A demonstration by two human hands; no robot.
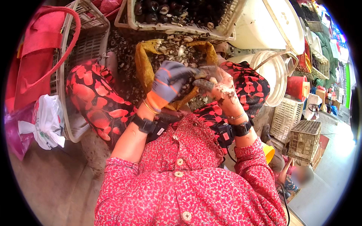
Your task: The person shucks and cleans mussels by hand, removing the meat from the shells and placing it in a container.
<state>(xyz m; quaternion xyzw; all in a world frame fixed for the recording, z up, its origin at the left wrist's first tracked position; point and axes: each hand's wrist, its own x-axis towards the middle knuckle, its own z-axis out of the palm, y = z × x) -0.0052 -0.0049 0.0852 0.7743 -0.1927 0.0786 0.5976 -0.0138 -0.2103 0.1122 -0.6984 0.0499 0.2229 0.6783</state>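
My left hand (169, 82), in a grey and orange work glove, meets my right hand (221, 87) above a yellow sack (144, 62). Both hands are closed at the fingertips, which motion blurs. A dark, narrow thing passes between them, too smeared to name. Dark coverings wrap some right fingers, and wet dirt sticks to the back of that hand. By those fingers shows a small pale piece (213, 80). The open sack stands between my knees, with pale and dark shell-like scraps (177, 52) in and around its mouth.
A pale crate (177, 28) of dark round things lies ahead. White buckets (266, 77) stand at right, a slatted crate (85, 49) with a red bag (37, 56) at left. Plastic bags (49, 120) hang nearby. Farther right are stacked crates (304, 141) and another person (290, 177).
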